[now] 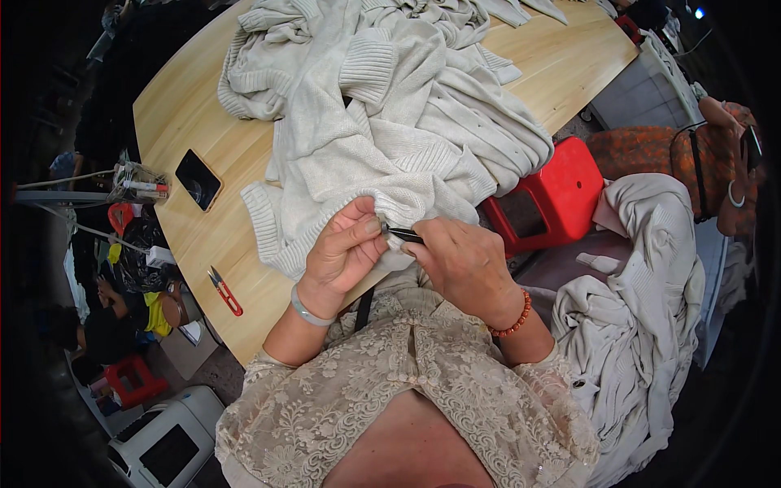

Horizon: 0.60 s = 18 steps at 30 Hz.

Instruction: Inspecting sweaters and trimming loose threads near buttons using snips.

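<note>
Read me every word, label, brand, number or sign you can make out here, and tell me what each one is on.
None can be read.
Phone on the table: screen dark, no legible text.
Red-and-white item at the table's left edge: any print is too small and blurred.
Red-handled snips: no legible marking.
Black tool in the right hand: no legible marking.
Cream knit garments: no legible label.

Knit garment (325,154): off-white, rib-edged, crumpled on the tabletop (240,163), near edge gathered
Black tool (406,235): slender, tip at that edge
</note>
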{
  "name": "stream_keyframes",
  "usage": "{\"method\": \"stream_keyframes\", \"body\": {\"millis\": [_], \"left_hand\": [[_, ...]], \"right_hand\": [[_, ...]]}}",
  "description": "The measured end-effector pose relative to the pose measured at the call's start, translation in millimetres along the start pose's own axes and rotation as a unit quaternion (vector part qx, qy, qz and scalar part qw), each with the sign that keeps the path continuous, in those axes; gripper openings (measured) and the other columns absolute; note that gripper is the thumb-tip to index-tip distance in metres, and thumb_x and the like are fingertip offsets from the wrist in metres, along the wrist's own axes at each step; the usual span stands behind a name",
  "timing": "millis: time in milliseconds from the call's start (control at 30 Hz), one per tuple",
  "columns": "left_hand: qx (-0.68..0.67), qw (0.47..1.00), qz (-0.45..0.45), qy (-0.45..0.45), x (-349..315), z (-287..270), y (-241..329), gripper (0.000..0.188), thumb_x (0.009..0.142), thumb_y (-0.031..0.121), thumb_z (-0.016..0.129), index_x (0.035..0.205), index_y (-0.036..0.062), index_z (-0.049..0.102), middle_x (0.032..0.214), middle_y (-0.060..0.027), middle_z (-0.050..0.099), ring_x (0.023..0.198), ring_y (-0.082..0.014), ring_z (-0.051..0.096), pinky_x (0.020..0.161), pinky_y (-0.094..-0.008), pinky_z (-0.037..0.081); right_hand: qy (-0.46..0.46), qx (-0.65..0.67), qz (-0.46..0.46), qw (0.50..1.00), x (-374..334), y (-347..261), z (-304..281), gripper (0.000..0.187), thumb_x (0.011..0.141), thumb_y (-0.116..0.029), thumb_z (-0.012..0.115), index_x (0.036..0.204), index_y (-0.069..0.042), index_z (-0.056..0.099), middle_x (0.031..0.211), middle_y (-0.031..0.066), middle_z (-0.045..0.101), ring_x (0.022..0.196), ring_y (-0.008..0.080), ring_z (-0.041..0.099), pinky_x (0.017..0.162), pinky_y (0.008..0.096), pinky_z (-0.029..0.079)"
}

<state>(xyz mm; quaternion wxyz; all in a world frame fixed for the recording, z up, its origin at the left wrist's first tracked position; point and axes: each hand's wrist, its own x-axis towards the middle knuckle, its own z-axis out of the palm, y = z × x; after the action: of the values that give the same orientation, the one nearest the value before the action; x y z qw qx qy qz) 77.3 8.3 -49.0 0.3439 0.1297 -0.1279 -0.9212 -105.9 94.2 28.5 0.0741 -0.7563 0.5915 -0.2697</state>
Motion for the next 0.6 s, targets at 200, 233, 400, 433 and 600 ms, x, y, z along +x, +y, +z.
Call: {"method": "stream_keyframes", "body": {"millis": [200, 233, 400, 433, 600], "left_hand": [[0.004, 1.0, 0.002, 0.0, 1.3, 8.0, -0.3, 0.026, 0.093, -0.007, 0.058, 0.117, 0.0033, 0.06, 0.105, -0.0099, 0.069, 0.098, -0.0176, 0.067, 0.09, -0.031, 0.055], [0.007, 1.0, 0.0, 0.001, 1.3, 3.9, -0.4, 0.027, 0.093, -0.007, 0.058, 0.117, 0.0032, 0.06, 0.106, -0.0103, 0.069, 0.099, -0.0182, 0.067, 0.09, -0.0314, 0.055], [0.002, 1.0, -0.001, 0.0, 2.1, 7.1, -1.4, 0.027, 0.092, -0.007, 0.058, 0.118, 0.0028, 0.06, 0.109, -0.0111, 0.069, 0.104, -0.0197, 0.066, 0.093, -0.033, 0.054], [-0.007, 1.0, 0.001, -0.01, 2.3, 7.0, -1.5, 0.027, 0.092, -0.007, 0.058, 0.118, 0.0029, 0.06, 0.109, -0.011, 0.069, 0.104, -0.02, 0.066, 0.094, -0.0337, 0.054], [-0.012, 1.0, 0.003, -0.001, 3.1, 4.8, -1.8, 0.028, 0.092, -0.007, 0.058, 0.118, 0.0032, 0.06, 0.108, -0.0101, 0.069, 0.105, -0.0202, 0.066, 0.096, -0.0352, 0.053]], "right_hand": [[0.003, 0.014, 0.011, 1.0, 1.3, 1.5, 1.2, 0.018, 0.088, -0.018, 0.07, 0.091, -0.006, 0.057, 0.074, 0.0084, 0.057, 0.066, 0.0266, 0.06, 0.055, 0.0373, 0.044], [0.005, 0.015, 0.01, 1.0, 1.5, 1.8, 1.5, 0.018, 0.088, -0.018, 0.07, 0.09, -0.006, 0.057, 0.073, 0.0088, 0.056, 0.065, 0.027, 0.06, 0.055, 0.0375, 0.044], [0.021, 0.044, 0.02, 0.999, 1.7, 2.2, 2.2, 0.016, 0.091, -0.017, 0.067, 0.092, -0.005, 0.057, 0.07, 0.0102, 0.055, 0.061, 0.0284, 0.059, 0.052, 0.0381, 0.043], [0.041, 0.065, 0.045, 0.996, 0.5, 3.1, 3.8, 0.014, 0.092, -0.016, 0.066, 0.093, -0.004, 0.058, 0.07, 0.0105, 0.056, 0.059, 0.0289, 0.059, 0.051, 0.038, 0.043], [0.023, 0.135, 0.066, 0.988, -1.7, 3.8, 0.1, 0.017, 0.092, -0.018, 0.067, 0.1, -0.005, 0.058, 0.066, 0.0108, 0.056, 0.056, 0.0296, 0.059, 0.049, 0.0374, 0.043]]}}
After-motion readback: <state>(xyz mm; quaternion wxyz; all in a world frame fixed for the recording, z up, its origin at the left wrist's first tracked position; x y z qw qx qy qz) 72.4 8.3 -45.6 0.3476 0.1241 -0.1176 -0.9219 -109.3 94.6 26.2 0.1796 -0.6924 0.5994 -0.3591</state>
